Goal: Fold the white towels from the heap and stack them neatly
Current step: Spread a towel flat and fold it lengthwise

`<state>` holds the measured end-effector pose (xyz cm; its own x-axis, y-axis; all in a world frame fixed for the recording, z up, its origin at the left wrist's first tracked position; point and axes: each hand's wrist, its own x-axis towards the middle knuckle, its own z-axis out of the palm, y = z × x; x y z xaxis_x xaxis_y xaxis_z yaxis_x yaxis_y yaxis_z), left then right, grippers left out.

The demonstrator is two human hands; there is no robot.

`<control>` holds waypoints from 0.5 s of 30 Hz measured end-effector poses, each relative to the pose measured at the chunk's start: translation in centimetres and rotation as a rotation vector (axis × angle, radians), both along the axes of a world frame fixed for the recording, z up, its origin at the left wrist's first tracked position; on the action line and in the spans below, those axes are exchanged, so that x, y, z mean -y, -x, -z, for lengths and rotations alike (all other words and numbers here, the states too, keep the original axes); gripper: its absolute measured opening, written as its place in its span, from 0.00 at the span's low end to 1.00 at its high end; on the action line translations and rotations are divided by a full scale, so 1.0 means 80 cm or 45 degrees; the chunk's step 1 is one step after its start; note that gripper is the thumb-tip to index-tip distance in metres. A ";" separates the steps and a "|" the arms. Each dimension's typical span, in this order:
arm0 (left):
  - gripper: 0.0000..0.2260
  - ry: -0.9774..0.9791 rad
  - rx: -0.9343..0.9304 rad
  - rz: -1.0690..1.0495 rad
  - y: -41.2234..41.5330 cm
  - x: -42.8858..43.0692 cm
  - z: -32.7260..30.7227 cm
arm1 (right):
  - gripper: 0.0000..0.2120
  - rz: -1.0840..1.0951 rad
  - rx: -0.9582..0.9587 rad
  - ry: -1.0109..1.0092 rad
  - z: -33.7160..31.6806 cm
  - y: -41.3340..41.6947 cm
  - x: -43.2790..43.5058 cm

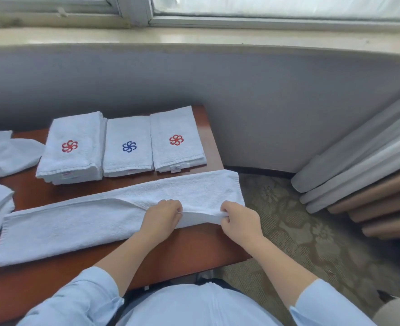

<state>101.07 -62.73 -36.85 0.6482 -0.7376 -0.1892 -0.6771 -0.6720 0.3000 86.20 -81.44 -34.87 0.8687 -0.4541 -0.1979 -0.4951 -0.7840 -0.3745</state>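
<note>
Left grip and right grip both pinch the long towel near its right end, stretched across the counter from left edge to right. 3 folded stacks line the far edge.

shirt: light blue | sleeves: rolled above the elbows | forearms: bare | hands: no gloves

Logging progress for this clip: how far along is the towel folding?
Done: three folded piles sit side by side at the back of the table. In hand: the left hand and right hand pinch the near edge of a long towel, folded lengthwise. Left: loose towels at the table's left edge.
</note>
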 end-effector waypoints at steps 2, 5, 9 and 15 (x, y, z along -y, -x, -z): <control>0.04 0.027 0.003 -0.071 -0.010 0.012 -0.008 | 0.10 0.099 0.076 -0.035 -0.010 -0.013 0.015; 0.04 0.085 0.040 -0.124 -0.029 0.034 -0.019 | 0.14 0.232 0.139 -0.068 -0.017 -0.040 0.038; 0.06 0.096 0.191 -0.085 -0.055 0.060 -0.025 | 0.18 0.340 0.167 -0.063 -0.020 -0.067 0.063; 0.07 0.028 -0.061 -0.280 -0.065 0.077 -0.001 | 0.22 0.314 0.090 0.106 -0.009 -0.080 0.081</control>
